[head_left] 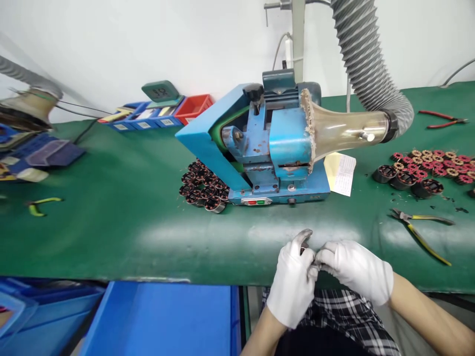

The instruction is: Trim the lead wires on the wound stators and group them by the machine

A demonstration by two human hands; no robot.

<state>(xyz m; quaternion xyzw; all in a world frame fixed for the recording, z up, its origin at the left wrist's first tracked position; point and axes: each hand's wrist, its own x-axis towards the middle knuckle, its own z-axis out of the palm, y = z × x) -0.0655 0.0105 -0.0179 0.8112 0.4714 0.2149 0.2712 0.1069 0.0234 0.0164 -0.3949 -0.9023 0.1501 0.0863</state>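
Observation:
White gloves with grey, dirty fingertips cover both my hands, which meet over the front edge of the green bench. My left hand (295,282) is closed around a small round metal part (303,250); only a bit of its dark rim shows between thumb and fingers. Pressed up against it from the right, my right hand (347,267) has its fingers pinched together at the same spot. What those fingertips grip is hidden. Yellow-handled cutting pliers (419,230) lie with jaws apart to the right of my hands.
A blue belt machine (260,148) with a suction hose (371,64) stands ahead. Metal-cased motor parts (204,190) cluster at its left. Wound coil cores (438,165), cased parts (403,180) and red-handled pliers (441,118) lie right. A blue bin (170,316) sits below the bench edge.

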